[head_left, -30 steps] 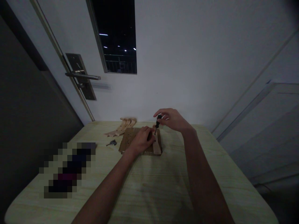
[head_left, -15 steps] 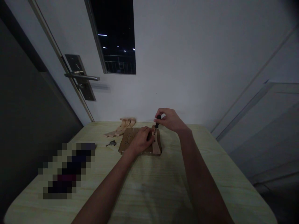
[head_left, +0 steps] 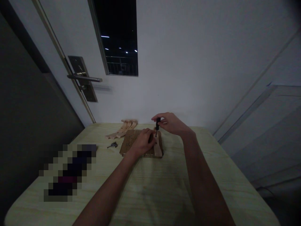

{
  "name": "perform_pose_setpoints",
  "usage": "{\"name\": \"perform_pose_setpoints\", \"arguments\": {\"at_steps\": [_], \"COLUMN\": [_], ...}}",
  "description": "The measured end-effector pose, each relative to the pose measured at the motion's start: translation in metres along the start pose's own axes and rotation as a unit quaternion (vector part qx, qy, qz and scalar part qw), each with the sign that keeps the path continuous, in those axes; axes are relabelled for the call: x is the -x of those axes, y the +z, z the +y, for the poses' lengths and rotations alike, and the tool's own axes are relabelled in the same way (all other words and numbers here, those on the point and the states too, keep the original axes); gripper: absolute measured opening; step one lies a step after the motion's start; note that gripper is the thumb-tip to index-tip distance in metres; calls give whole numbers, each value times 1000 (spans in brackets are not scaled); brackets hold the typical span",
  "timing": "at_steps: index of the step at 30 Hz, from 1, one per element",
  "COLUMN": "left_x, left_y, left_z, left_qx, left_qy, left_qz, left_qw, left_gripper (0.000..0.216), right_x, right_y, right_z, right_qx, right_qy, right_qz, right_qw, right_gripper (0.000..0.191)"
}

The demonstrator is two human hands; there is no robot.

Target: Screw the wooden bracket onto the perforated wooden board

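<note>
My right hand point(head_left: 172, 123) grips a black-handled screwdriver point(head_left: 157, 123) between thumb and fingers, its shaft pointing down. The tip meets the upper part of a pale, shaped wooden piece point(head_left: 157, 150); whether a screw sits under it is too small to tell. This piece lies along the right side of a brown cardboard slab point(head_left: 127, 142). From the left, my left hand point(head_left: 142, 142) rests over the cardboard, with thumb and fingers closed on the edge of the wooden piece. Several small dark metal screws point(head_left: 114, 144) lie in a heap left of the cardboard.
More curved wooden pieces point(head_left: 128, 126) lie behind the cardboard at the table's far edge. A pixelated dark object point(head_left: 70, 171) is on the left of the pale wooden table point(head_left: 150, 194). Behind stands a white door with a metal handle point(head_left: 88, 78) and a dark window point(head_left: 117, 34).
The screwdriver has tilted more upright, and the fingers of my right hand have shifted and straightened around its handle. My left hand stays in place. The view has shifted slightly.
</note>
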State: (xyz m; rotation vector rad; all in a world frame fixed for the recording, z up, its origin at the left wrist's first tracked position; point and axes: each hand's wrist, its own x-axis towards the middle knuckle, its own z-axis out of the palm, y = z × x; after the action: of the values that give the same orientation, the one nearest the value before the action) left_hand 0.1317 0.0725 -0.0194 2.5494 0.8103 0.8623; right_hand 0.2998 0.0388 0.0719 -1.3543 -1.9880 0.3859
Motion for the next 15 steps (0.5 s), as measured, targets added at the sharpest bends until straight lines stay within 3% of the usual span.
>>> {"name": "perform_pose_setpoints", "arguments": {"at_steps": [10, 15], "left_x": [0, 0], "left_y": [-1, -2], "left_z": [2, 3], "left_qx": [6, -1], "left_qy": [-15, -9], "left_qz": [-2, -5], "left_qw": [1000, 1000], "left_gripper": [20, 19], "right_x": [-1, 0], "right_y": [-2, -3], "right_z": [-3, -3], "right_qx": [-25, -8], "right_qy": [14, 27], "right_qz": [14, 42], "right_qw": [999, 999], "right_gripper": [10, 12]}}
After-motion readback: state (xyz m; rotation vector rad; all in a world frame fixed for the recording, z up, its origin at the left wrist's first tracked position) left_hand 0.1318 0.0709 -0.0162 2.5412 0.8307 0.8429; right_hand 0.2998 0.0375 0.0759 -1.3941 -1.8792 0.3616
